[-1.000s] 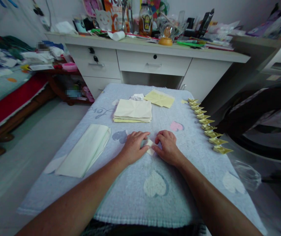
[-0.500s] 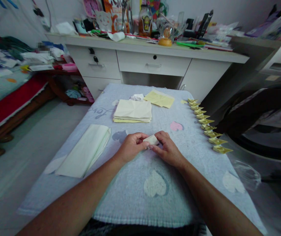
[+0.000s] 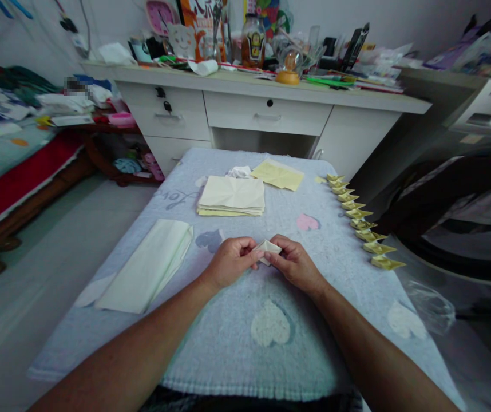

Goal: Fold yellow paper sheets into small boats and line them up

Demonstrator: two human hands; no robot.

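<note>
A small piece of folded paper [image 3: 268, 247], pale cream with creases across its face, is held just above the cloth. My left hand [image 3: 233, 261] pinches its left corner between thumb and fingers. On the opposite side, my right hand [image 3: 292, 258] grips the right corner, its thumb lying on the front of the paper. Beyond my hands lies a stack of creased cream paper sheets [image 3: 230, 194], with a yellow sheet [image 3: 278, 174] behind it to the right. Several folded yellow paper boats [image 3: 378, 248] form a row along the right edge.
A blue patterned cloth [image 3: 211, 360] covers the table. At left rests a folded pale green-white paper bundle [image 3: 146, 266]. Crumpled white paper [image 3: 239, 171] sits behind the stack. A white drawer desk [image 3: 266, 117] stands beyond; a washing machine [image 3: 481, 131] is at right, a clear plastic bag [image 3: 430, 306] below.
The folded paper has turned from a narrow, rolled-looking strip to a pointed, diamond-like face. Both hands have shifted slightly, and the right thumb now lies over the paper.
</note>
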